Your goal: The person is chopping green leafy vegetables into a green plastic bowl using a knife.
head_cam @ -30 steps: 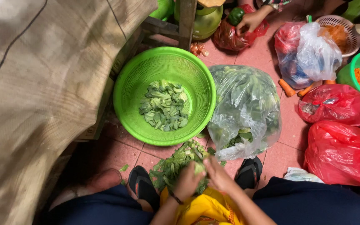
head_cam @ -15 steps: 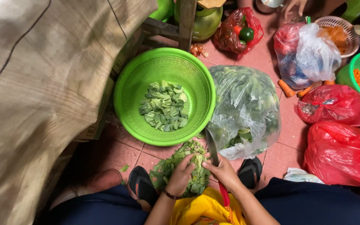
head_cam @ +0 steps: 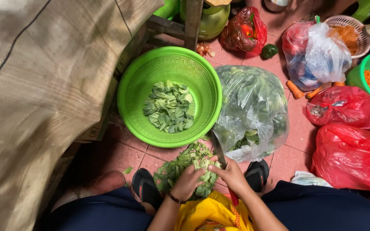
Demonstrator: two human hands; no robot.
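Tiled floor (head_cam: 120, 156) (basket (head_cam: 135, 85), bags (head_cam: 350, 156))

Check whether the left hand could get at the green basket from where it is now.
Probably yes: the left hand rests on the cut greens just below the green basket, with only those leaves between them; the right hand holds the knife off to the side.

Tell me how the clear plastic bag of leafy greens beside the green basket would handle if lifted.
The clear bag would probably sag and shift, being thin wrinkled film. It looks bulky yet likely light, filled with loose leaves. Its mouth lies open toward the right hand, so greens might spill.
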